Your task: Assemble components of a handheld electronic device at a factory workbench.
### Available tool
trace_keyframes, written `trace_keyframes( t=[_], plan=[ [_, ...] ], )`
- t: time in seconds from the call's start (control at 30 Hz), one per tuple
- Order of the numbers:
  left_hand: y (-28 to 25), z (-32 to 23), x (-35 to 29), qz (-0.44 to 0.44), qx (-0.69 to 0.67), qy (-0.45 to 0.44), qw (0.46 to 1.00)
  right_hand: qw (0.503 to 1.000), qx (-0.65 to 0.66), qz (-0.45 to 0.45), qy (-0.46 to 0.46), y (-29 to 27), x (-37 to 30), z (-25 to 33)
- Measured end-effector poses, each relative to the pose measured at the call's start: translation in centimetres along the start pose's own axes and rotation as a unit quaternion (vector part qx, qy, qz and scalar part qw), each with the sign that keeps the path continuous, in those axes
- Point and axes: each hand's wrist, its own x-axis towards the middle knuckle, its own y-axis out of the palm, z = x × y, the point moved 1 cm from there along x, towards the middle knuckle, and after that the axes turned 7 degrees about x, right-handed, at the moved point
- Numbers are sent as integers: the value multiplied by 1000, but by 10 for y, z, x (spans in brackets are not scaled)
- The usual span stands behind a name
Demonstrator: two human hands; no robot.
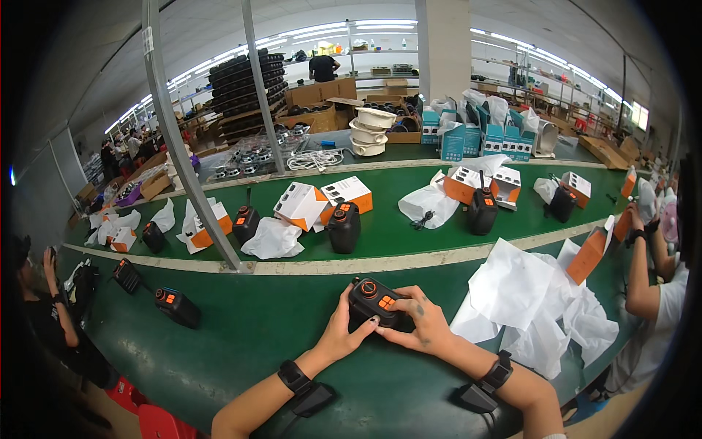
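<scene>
**Black device held between two hands at the near bench**

The black device [374, 298], marked by an orange dial and orange buttons, is at the middle of the near green bench [248, 329], directly ahead of the wearer. Its button face is turned up toward the camera; the long axis of that face slopes from far left to near right, crossing the space between the palms. The left hand [339, 323] closes on the left side and the right hand [424, 322] on the right, so neither is clearly nearer. Both grips are closed: the device is pinched between them, thumbs almost meeting at its near edge, right fingers curled over its right end beside the buttons. Whether its base touches the bench or is lifted cannot be told.

A similar device, the left-hand unit [177, 307], lies tilted on the bench, well apart from the left hand. White wrapping sheets [512, 285] lie crumpled beyond the right hand, with an orange box [587, 257] at their far side. Beyond the bench, a green belt [391, 196] carries further boxes and devices.
</scene>
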Motion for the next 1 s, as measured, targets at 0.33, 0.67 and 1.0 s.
trace_keyframes(
  t=[0.33, 0.67, 1.0],
  plan=[
    [-12, 2, -3, 7, 2, -7, 1000, 1000, -2, 0, 4, 10, 4, 4],
    [-22, 6, -6, 5, 18, 1, 1000, 1000, -1, 0, 4, 20, 7, 6],
    [-29, 6, -9, 2, 15, -4, 1000, 1000, -5, 5, 9, 28, 10, 9]
  ],
)
